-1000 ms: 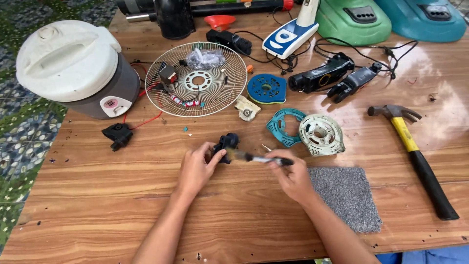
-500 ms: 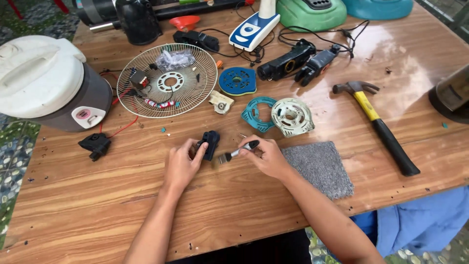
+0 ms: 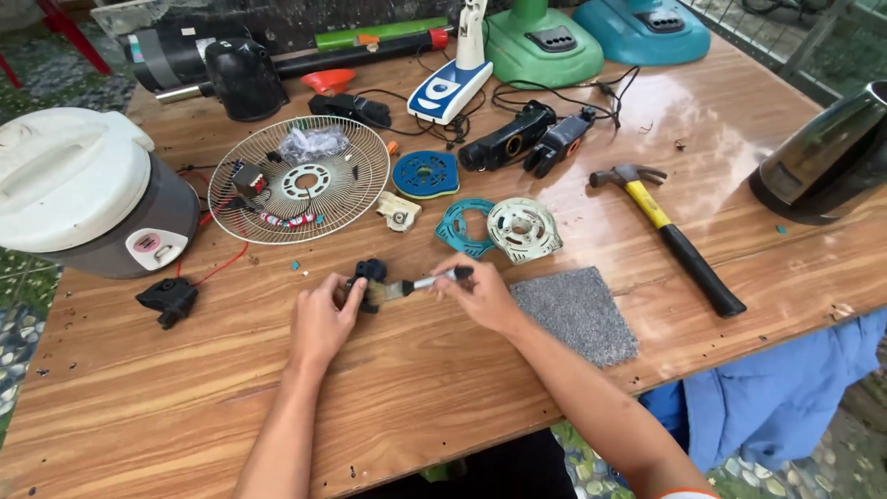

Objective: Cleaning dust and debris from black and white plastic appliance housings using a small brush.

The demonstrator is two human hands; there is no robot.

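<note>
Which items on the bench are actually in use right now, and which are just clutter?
In use:
left hand holding small black part
right hand holding small brush against it

Lying about:
hammer
grey pad
wire fan guard
rice cooker
round plastic discs
kettle

glossy varnished wood table (image 3: pixel 443 397), matt black plastic part (image 3: pixel 368 277), rough grey cloth pad (image 3: pixel 577 312)
</note>
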